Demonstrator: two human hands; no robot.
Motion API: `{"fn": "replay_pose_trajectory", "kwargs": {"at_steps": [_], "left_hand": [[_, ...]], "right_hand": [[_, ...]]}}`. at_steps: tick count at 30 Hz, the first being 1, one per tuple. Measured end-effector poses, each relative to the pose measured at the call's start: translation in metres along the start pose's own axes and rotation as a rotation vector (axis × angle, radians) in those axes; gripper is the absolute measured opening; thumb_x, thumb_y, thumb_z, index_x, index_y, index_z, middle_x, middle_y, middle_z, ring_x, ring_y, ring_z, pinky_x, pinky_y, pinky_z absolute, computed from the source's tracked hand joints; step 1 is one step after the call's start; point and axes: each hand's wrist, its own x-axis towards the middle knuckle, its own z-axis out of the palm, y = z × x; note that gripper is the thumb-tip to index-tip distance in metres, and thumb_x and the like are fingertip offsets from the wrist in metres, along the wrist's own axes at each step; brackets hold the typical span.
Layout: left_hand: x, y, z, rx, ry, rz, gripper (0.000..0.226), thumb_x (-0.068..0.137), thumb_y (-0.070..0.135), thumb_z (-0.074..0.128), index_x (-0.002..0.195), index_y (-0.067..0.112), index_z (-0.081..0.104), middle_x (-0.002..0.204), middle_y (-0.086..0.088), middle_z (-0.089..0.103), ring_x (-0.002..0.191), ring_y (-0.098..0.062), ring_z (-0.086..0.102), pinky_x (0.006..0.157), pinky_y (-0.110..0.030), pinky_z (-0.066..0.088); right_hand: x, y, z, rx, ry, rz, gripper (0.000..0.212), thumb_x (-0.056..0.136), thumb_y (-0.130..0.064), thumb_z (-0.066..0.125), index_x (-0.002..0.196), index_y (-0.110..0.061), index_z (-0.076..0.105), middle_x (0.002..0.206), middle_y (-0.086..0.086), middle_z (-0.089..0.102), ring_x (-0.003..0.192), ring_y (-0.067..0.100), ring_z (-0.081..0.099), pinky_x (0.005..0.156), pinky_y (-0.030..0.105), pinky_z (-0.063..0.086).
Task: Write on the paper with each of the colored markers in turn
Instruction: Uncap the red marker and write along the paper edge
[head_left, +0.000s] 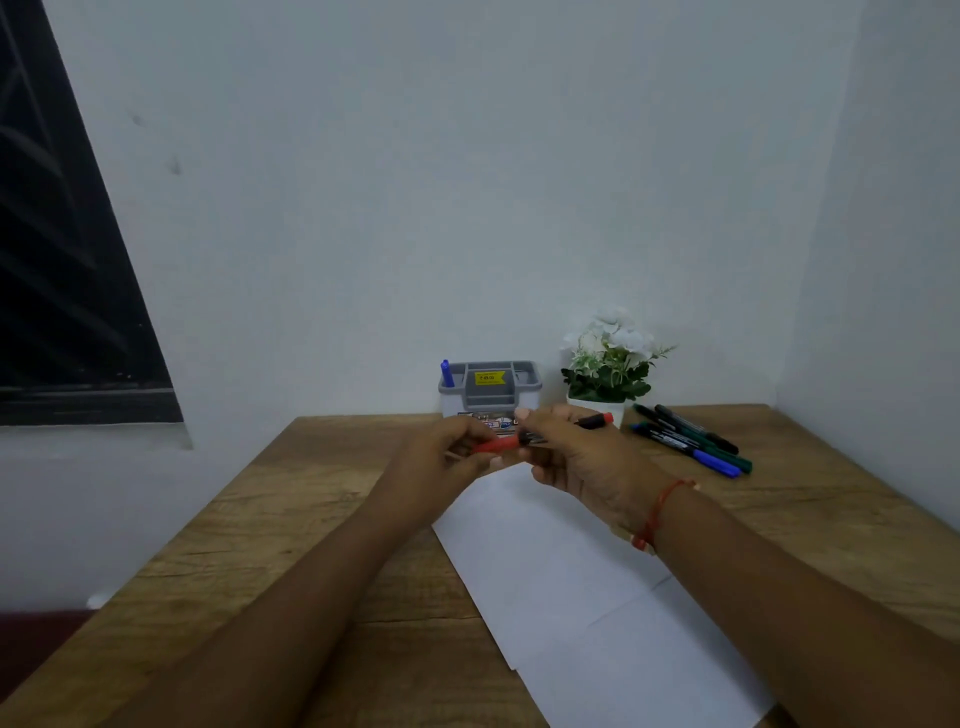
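A white sheet of paper (571, 582) lies on the wooden table, angled toward the lower right. Above its far end both my hands hold a red marker (592, 421). My left hand (447, 457) pinches the red cap (496, 445); my right hand (576, 457) grips the black barrel, whose red end sticks out to the right. Whether the cap sits fully on the barrel is hidden by my fingers. Several more markers (691, 441), blue, green and black, lie in a loose bunch on the table at the right.
A grey and white pen holder (491, 387) with a blue pen (447, 373) in it stands at the back against the wall. A small white pot of white flowers (610, 358) stands beside it. Walls close the table (311, 519) at the back and right.
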Motion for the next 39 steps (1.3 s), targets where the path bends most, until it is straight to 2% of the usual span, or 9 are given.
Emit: {"fn": "replay_pose_trajectory", "kwargs": {"at_steps": [6,9,16,21,26,30,34,36,39], "left_hand": [[0.002,-0.005,-0.001,-0.114,0.008,-0.026,0.026,0.075,0.017,0.082,0.094,0.019,0.066,0.091,0.005,0.072,0.086,-0.012,0.067,0.078,-0.027,0.056],[0.001,-0.002,-0.003,-0.256,-0.028,-0.092,0.026,0.073,0.012,0.083,0.094,0.012,0.067,0.091,-0.005,0.074,0.085,-0.022,0.069,0.075,-0.026,0.057],[0.002,0.000,-0.007,-0.448,-0.043,-0.187,0.024,0.076,-0.001,0.077,0.097,-0.002,0.066,0.088,-0.012,0.074,0.078,-0.014,0.072,0.069,-0.018,0.056],[0.002,-0.002,-0.007,-0.471,-0.051,-0.192,0.025,0.079,-0.001,0.075,0.101,-0.005,0.064,0.091,-0.016,0.074,0.084,-0.021,0.073,0.072,-0.020,0.057],[0.003,-0.006,-0.011,-0.518,-0.049,-0.197,0.023,0.079,-0.003,0.074,0.099,-0.005,0.064,0.089,-0.010,0.075,0.083,-0.015,0.074,0.070,-0.018,0.056],[0.007,-0.020,-0.013,-0.368,-0.014,-0.189,0.020,0.079,0.009,0.078,0.096,0.008,0.068,0.092,-0.006,0.076,0.090,-0.018,0.071,0.081,-0.027,0.056],[0.007,-0.039,-0.013,-0.088,0.072,-0.210,0.012,0.083,0.017,0.076,0.090,0.024,0.070,0.091,0.004,0.072,0.086,-0.011,0.064,0.073,-0.019,0.049],[0.007,-0.047,-0.015,0.032,0.057,-0.218,0.011,0.085,0.017,0.073,0.088,0.027,0.069,0.089,0.005,0.070,0.083,-0.009,0.061,0.067,-0.018,0.044],[0.008,-0.057,-0.016,0.144,0.031,-0.229,0.007,0.084,0.017,0.074,0.089,0.020,0.070,0.087,0.003,0.070,0.085,-0.013,0.061,0.071,-0.025,0.049]], "right_hand": [[-0.004,-0.003,0.007,-0.148,-0.032,-0.028,0.017,0.097,-0.029,0.067,0.093,-0.013,0.070,0.092,0.009,0.079,0.082,0.017,0.077,0.066,0.024,0.060],[-0.005,-0.005,0.007,-0.180,-0.067,-0.029,0.026,0.100,-0.033,0.062,0.106,-0.009,0.072,0.100,0.009,0.080,0.093,0.020,0.078,0.070,0.024,0.059],[-0.002,-0.005,0.002,-0.218,-0.099,-0.043,0.020,0.103,-0.020,0.058,0.115,-0.012,0.072,0.109,0.010,0.079,0.105,0.026,0.075,0.085,0.031,0.058],[-0.002,-0.005,0.000,-0.169,-0.127,-0.015,0.020,0.105,-0.015,0.052,0.113,-0.016,0.071,0.111,0.012,0.078,0.106,0.030,0.075,0.084,0.032,0.057],[-0.002,-0.010,0.005,-0.115,-0.135,0.053,0.027,0.108,-0.014,0.042,0.118,-0.016,0.067,0.111,0.014,0.078,0.103,0.028,0.076,0.084,0.033,0.060],[-0.001,-0.010,0.008,-0.137,-0.106,0.068,0.031,0.109,-0.037,0.041,0.118,-0.023,0.067,0.109,0.012,0.078,0.100,0.024,0.077,0.090,0.039,0.059],[0.001,-0.004,0.007,-0.297,0.045,0.039,0.071,0.090,-0.076,0.024,0.110,-0.025,0.069,0.090,0.013,0.080,0.082,0.024,0.079,0.071,0.036,0.061],[0.001,0.001,0.007,-0.326,0.068,0.028,0.088,0.073,-0.087,0.019,0.101,-0.021,0.070,0.087,0.016,0.079,0.079,0.025,0.079,0.065,0.033,0.061],[0.002,0.006,0.009,-0.314,0.083,0.027,0.101,0.061,-0.092,0.015,0.094,-0.015,0.072,0.081,0.018,0.078,0.068,0.025,0.076,0.056,0.028,0.057]]}}
